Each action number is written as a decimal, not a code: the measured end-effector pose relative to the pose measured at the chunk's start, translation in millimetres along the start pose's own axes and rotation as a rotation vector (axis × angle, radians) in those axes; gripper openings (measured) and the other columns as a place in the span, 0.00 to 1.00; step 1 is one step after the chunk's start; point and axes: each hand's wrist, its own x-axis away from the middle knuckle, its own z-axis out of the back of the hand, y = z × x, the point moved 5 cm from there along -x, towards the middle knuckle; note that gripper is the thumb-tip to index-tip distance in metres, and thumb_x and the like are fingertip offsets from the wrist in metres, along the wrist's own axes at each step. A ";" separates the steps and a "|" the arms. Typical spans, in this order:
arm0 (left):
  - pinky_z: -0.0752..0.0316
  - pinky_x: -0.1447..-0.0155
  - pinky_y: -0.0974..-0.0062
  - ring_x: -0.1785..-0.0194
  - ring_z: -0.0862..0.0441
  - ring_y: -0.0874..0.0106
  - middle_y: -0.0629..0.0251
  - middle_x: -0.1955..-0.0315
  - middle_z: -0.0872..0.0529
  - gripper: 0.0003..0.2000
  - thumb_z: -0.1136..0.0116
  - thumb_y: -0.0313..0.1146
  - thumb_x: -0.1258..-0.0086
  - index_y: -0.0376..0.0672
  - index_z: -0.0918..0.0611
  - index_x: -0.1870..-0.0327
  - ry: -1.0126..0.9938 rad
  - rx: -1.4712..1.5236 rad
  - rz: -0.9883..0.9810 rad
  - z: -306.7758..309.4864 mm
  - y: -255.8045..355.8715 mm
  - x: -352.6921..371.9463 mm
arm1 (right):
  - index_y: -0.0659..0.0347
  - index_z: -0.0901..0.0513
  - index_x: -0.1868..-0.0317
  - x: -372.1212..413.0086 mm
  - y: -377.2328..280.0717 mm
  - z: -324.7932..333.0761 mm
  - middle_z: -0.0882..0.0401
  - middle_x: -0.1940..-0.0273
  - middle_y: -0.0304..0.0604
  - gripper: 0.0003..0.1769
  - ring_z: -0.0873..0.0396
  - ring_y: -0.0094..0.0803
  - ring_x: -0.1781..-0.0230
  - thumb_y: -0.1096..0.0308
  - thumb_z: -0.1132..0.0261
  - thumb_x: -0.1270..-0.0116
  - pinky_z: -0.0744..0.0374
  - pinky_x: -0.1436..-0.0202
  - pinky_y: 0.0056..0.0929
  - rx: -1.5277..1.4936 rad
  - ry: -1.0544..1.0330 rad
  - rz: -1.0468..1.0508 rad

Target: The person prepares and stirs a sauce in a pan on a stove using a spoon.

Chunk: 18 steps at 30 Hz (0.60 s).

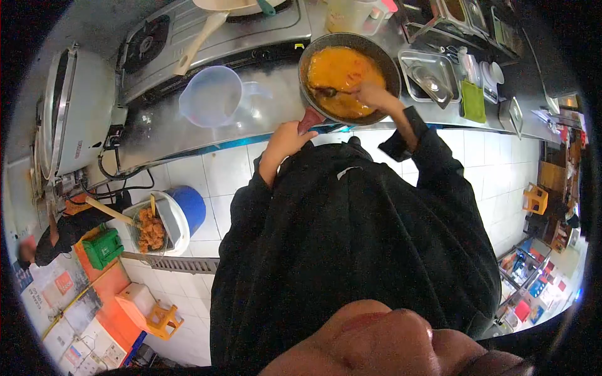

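Observation:
A dark frying pan (394, 70) stands on the steel counter and holds orange sauce (338, 66) with reddish bits in it. My left hand (284, 144) is closed around the pan's reddish-brown handle (310, 119). Over the pan, my right hand (374, 97) grips a spoon (327, 92), its dark head dipped in the sauce near the left side. The spoon's grip is mostly hidden by my fingers. Left of the pan, a translucent plastic measuring jug (212, 97) sits on the counter, touched by neither hand.
At the top, a pale pan (232, 6) rests on the stove (257, 28). Another jug (351, 17) is behind the frying pan. A metal tray (429, 75) and green cloth (473, 101) lie to the right. Fried food fills a basket (150, 230) at lower left; a person (69, 238) is beyond.

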 end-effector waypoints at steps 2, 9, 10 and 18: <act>0.28 0.67 0.63 0.72 0.23 0.56 0.50 0.75 0.20 0.20 0.37 0.47 0.42 0.37 0.21 0.60 -0.036 -0.030 0.055 -0.8 -0.9 -0.4 | 0.64 0.20 0.48 7.7 -0.1 23.0 0.18 0.72 0.54 0.20 0.21 0.45 0.76 0.66 0.41 0.39 0.25 0.70 0.42 -0.161 0.008 0.095; 0.28 0.59 0.59 0.63 0.20 0.49 0.47 0.73 0.18 0.22 0.37 0.50 0.43 0.35 0.19 0.66 -0.124 -0.045 0.173 -5.6 -10.3 -2.0 | 0.60 0.22 0.43 -20.2 49.8 -39.4 0.31 0.79 0.29 0.20 0.37 0.19 0.84 0.72 0.46 0.36 0.38 0.82 0.20 -0.357 0.161 0.067; 0.28 0.59 0.59 0.63 0.20 0.49 0.47 0.73 0.18 0.22 0.37 0.50 0.43 0.35 0.19 0.66 -0.122 -0.043 0.180 -4.9 -11.4 -1.7 | 0.60 0.23 0.43 -15.5 40.6 -45.4 0.31 0.79 0.28 0.20 0.37 0.18 0.84 0.71 0.46 0.35 0.38 0.82 0.20 -0.497 0.103 -0.081; 0.26 0.66 0.63 0.76 0.20 0.57 0.53 0.81 0.20 0.19 0.39 0.48 0.40 0.37 0.20 0.67 -0.085 -0.023 0.123 -3.3 -6.5 -0.9 | 0.59 0.21 0.49 -11.6 -42.8 -44.6 0.22 0.73 0.48 0.17 0.24 0.38 0.75 0.67 0.45 0.38 0.25 0.70 0.36 -0.401 0.123 -0.162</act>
